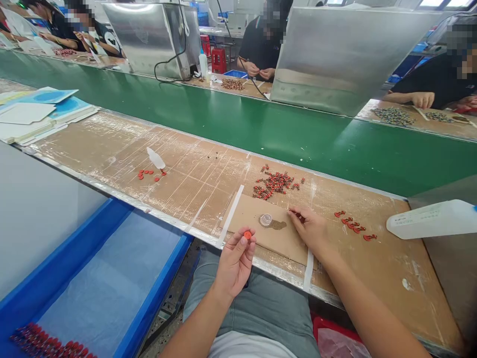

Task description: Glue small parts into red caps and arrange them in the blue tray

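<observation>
My left hand (235,263) is closed in a pinch on a small red disc (248,234), held up above the table's front edge. My right hand (312,229) reaches over the right part of a cardboard sheet (249,214). Its fingertips pinch a small dark red piece (298,216), mostly hidden by the fingers. Between the hands a small clear round cup (266,220) stands on the sheet beside a wet brown stain (278,225). Just beyond lies a pile of small red-and-black pieces (275,185). Several red pieces with round bases (353,225) lie in a row at the right.
Left on the table lie a white squeeze bottle (155,158) and several red discs (146,172). A larger white bottle (428,219) lies at the right. A blue tray (149,293) with red pieces stands lower left. Beyond the green belt (223,117), other people work beside metal housings (335,54).
</observation>
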`<control>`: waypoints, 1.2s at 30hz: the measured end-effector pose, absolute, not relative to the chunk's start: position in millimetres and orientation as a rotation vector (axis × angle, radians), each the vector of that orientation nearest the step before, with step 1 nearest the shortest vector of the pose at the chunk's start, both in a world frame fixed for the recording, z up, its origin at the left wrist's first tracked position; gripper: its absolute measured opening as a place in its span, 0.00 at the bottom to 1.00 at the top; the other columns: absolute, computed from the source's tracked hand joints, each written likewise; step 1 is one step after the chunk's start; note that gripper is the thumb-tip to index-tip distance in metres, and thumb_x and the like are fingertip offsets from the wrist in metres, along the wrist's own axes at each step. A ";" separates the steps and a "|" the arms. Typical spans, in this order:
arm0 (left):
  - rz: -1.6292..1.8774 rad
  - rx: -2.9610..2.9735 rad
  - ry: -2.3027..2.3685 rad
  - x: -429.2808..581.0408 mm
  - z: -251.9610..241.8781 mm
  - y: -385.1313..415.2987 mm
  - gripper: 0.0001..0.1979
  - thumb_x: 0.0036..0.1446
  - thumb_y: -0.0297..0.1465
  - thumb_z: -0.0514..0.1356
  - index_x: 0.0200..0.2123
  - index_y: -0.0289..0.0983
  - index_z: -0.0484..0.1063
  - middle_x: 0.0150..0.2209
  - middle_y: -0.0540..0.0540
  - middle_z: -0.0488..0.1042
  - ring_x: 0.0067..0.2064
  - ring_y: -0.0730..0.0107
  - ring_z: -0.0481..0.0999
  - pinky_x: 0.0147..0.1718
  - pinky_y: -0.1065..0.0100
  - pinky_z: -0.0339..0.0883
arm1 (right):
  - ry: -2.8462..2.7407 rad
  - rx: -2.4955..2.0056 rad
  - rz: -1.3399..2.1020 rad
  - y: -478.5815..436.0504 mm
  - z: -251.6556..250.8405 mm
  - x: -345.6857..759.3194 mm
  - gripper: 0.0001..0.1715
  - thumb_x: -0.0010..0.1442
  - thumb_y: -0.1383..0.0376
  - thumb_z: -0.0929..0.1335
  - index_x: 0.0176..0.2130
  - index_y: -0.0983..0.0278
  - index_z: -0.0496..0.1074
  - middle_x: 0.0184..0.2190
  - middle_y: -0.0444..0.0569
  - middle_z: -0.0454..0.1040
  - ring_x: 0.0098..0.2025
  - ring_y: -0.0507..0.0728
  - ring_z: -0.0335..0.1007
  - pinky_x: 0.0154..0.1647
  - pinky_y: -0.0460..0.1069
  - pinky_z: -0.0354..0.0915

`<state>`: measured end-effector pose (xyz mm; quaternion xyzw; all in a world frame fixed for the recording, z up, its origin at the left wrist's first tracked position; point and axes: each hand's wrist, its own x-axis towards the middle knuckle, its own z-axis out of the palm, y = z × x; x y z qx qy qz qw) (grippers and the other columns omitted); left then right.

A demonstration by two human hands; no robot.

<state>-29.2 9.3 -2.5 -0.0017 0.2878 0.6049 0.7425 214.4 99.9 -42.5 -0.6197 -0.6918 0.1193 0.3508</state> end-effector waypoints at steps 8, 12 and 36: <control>1.332 0.038 0.670 -29.6 -5.7 9.9 0.12 0.50 0.23 0.69 0.40 0.35 0.79 0.41 0.45 0.81 0.38 0.76 0.81 0.41 0.79 0.75 | -1.890 -1.524 0.252 95.9 -40.8 216.3 0.15 0.64 0.56 0.66 0.43 0.58 0.78 0.44 0.49 0.81 0.44 0.60 0.77 0.48 0.56 0.71; 1.310 0.045 0.676 -31.4 -8.3 10.8 0.12 0.51 0.23 0.69 0.40 0.35 0.79 0.44 0.43 0.81 0.39 0.75 0.81 0.42 0.79 0.75 | -1.790 -1.555 0.292 90.7 -33.7 209.2 0.14 0.62 0.56 0.67 0.43 0.58 0.79 0.43 0.50 0.81 0.42 0.60 0.78 0.47 0.57 0.72; 1.441 0.299 0.674 -32.7 -38.9 59.5 0.13 0.47 0.30 0.72 0.39 0.37 0.80 0.40 0.44 0.82 0.35 0.77 0.81 0.38 0.77 0.74 | -1.647 -1.102 0.142 84.3 -40.1 146.0 0.17 0.58 0.70 0.72 0.46 0.56 0.78 0.39 0.47 0.81 0.39 0.58 0.78 0.43 0.55 0.73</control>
